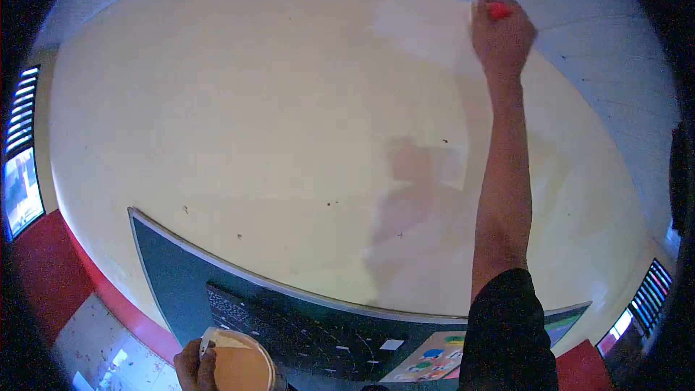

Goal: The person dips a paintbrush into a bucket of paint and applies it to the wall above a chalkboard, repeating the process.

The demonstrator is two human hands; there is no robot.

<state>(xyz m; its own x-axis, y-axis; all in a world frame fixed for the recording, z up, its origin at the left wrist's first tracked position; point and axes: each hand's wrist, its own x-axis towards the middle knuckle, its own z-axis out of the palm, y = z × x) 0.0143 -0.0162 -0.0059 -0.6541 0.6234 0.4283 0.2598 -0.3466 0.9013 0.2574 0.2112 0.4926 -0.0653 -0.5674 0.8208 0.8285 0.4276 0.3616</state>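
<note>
My right hand [504, 36] is raised high at the upper right, its fingers closed around a paintbrush with a red handle [499, 10]. The hand hides most of the brush, including its bristles. It is at the wall's top edge, beside a paler painted patch [423, 18] on the cream wall [253, 116]. Low in the view, my left hand [195, 368] grips the rim of a pale tub of paint [242, 366], thumb over the edge. Peach-coloured paint shows inside the tub.
A dark green chalkboard [170, 261] spans the lower wall, with a black sheet and a colourful poster [431, 358] on it. The whitish plank ceiling [601, 51] meets the wall close above my right hand. Louvred windows [22, 112] stand at both sides, over red lower walls.
</note>
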